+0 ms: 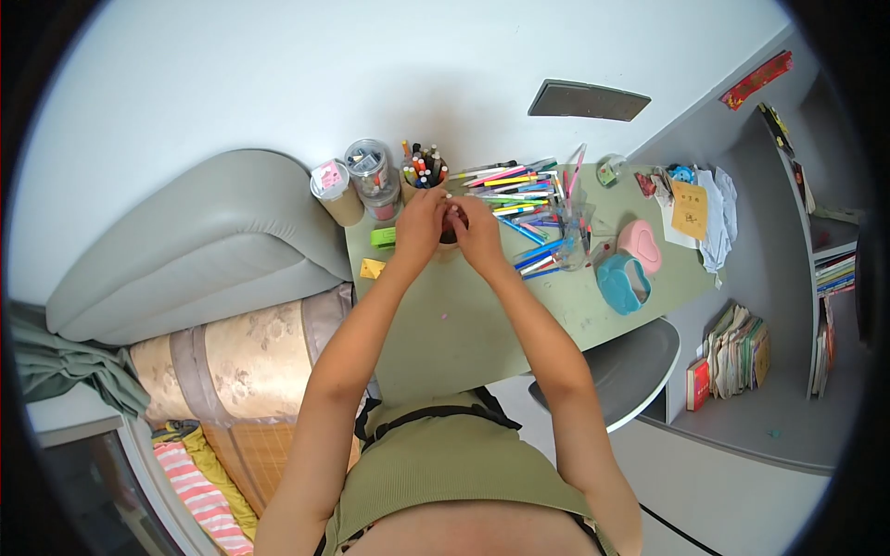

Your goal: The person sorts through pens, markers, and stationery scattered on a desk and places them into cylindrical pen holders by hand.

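My left hand (423, 224) and my right hand (476, 237) meet over a small round cup (448, 246) with a dark inside. Their fingers are bent inward and pinched close together at the cup's top. A small white tip shows between them, but what they hold is too small to name. Just behind stands a pen holder (425, 170) packed with markers and pens. Right of my hands lies a wide spread of loose coloured pens (519, 190). A green box (382, 238) rests left of my left hand.
Lidded jars (369, 167) and a brown canister (338, 199) stand at the back left. To the right are a clear holder (572, 248), a blue container (623, 284), a pink one (640, 245) and papers (714, 218). A grey chair (616, 371) sits by the table (436, 338).
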`<state>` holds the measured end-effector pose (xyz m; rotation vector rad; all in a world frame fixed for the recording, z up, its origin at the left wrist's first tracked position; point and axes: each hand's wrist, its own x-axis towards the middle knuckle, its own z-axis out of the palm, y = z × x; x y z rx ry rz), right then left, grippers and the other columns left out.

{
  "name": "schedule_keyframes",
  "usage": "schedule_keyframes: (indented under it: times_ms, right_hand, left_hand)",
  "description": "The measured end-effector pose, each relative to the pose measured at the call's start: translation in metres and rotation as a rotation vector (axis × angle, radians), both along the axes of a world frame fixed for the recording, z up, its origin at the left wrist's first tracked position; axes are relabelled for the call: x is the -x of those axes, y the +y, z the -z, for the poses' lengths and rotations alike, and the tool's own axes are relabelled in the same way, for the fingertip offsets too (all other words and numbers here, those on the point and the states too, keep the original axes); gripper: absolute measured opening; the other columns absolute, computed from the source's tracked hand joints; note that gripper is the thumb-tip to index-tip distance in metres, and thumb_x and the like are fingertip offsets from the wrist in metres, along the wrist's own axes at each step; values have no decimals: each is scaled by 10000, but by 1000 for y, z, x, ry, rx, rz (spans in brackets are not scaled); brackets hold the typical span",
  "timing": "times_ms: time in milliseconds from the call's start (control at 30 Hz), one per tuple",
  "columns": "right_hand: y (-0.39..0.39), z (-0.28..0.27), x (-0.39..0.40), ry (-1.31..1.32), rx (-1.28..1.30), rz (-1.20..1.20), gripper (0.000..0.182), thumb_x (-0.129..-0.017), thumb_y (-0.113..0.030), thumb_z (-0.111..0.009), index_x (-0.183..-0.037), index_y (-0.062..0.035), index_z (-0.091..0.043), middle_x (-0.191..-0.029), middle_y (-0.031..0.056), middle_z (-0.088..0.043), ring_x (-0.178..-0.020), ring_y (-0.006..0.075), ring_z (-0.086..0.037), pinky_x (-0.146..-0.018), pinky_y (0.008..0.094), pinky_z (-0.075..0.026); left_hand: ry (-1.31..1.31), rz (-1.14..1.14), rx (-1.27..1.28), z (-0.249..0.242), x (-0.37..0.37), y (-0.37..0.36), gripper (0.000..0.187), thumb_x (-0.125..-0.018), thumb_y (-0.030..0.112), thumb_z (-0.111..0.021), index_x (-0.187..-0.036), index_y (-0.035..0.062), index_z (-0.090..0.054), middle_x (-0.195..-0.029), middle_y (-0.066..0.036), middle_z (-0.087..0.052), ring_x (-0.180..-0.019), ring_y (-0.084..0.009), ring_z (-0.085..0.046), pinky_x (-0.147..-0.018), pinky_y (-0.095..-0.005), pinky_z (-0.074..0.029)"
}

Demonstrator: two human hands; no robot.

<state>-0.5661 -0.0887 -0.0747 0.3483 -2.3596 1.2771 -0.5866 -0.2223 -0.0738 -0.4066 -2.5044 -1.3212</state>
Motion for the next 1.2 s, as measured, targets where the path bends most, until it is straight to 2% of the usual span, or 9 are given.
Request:
schedule_keyframes:
  times_ms: [100,200,367,467,600,767,900,1000,1200]
  right_hand:
    - [5,-9,5,-175,126,-20,208,-805,28,-670,-998,-18,-607,-961,161,-619,-806,347,-614,-736,422,-500]
    - [8,-16,13,-93,-20,8,228,-810,65,-667,-1015,-17,-611,-934,134,-640,-752,237,-653,-668,336,-530]
    - [3,-4,20,-99,-61,26,203,-809,13,-696,-995,-13,-620,-895,122,-646,-711,224,-636,-644,327,-524]
    - [-2,-17,17,-117,-5,22,206,-802,9,-702,-995,-16,-637,-901,118,-649,-705,225,-629,-650,328,-522]
    - [3,-31,25,-112,-124,-64,250,-793,34,-693,-1032,-29,-658,-915,113,-655,-723,224,-626,-668,330,-521]
    - [4,-19,23,-111,-109,-106,326,-793,64,-674,-1101,-40,-653,-938,119,-653,-781,243,-628,-699,340,-526]
    - [-1,-13,18,-62,-46,-35,399,-793,73,-670,-1171,-47,-623,-1040,124,-638,-827,259,-642,-719,339,-536]
    - [-3,-19,13,-27,-85,-75,419,-773,67,-669,-1172,-39,-595,-1067,169,-603,-956,355,-608,-821,415,-500]
    - [-3,-19,2,-70,14,-105,375,-802,41,-669,-1163,-27,-596,-1058,168,-594,-954,353,-604,-815,404,-502]
  left_hand:
    - [5,48,14,-2,5,-1,162,-863,59,-628,-1025,49,-630,-936,-145,-628,-867,-356,-630,-739,-425,-501]
    - [25,63,-25,1,6,1,188,-849,53,-624,-1036,60,-611,-949,-159,-621,-876,-377,-616,-740,-460,-488]
    - [64,34,-145,9,7,2,274,-815,-26,-628,-1076,38,-574,-942,-197,-610,-898,-403,-604,-764,-468,-483]
    - [-71,45,-199,2,4,-2,273,-818,-24,-623,-1079,27,-562,-964,-198,-608,-932,-407,-598,-785,-470,-479]
    - [-6,45,-87,-1,4,-8,340,-802,-61,-651,-1120,34,-580,-952,-161,-624,-855,-320,-646,-732,-380,-515]
    - [186,3,-53,-4,2,-7,392,-784,-75,-662,-1155,32,-594,-1005,-152,-585,-826,-302,-623,-707,-366,-513]
    - [32,4,-122,-4,-3,-7,402,-776,-93,-660,-1154,27,-595,-1033,-143,-562,-854,-282,-620,-725,-359,-510]
    - [24,2,-122,-7,-7,-6,407,-776,-97,-659,-1158,27,-594,-1015,-140,-558,-862,-279,-616,-740,-357,-510]
    - [160,-69,-71,-8,-14,-5,394,-784,-64,-682,-1158,30,-603,-1051,-142,-568,-907,-311,-603,-777,-380,-500]
